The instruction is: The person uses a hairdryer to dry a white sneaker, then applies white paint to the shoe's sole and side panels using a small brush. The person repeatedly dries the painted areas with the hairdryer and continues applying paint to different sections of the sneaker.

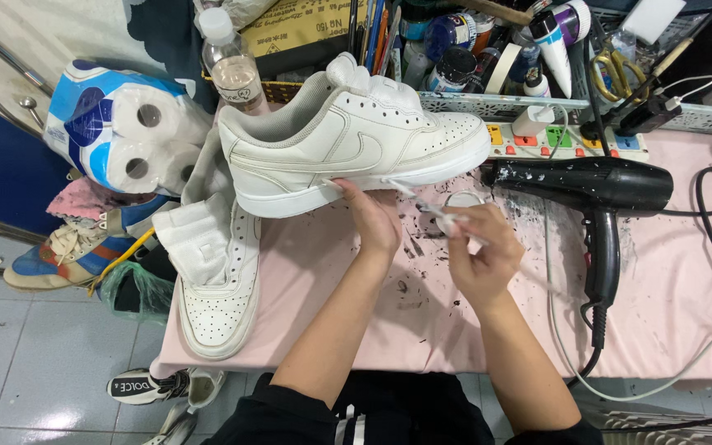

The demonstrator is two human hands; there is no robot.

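Note:
My left hand (370, 216) holds a white sneaker (348, 140) from underneath, sole edge toward me and toe pointing right, raised above the pink table cover (323, 288). Its fingers press on the midsole. My right hand (478, 247) pinches a thin white brush (422, 202) whose tip touches the sneaker's sole edge near the toe. Just beyond my right hand sits a small round white jar (461, 199), partly hidden by my fingers.
A second white sneaker (217, 280) lies at the table's left edge. A black hair dryer (595, 194) with cord lies on the right, a power strip (566, 140) behind it. Baskets of bottles and tools line the back. Toilet rolls (121, 128) and other shoes sit left.

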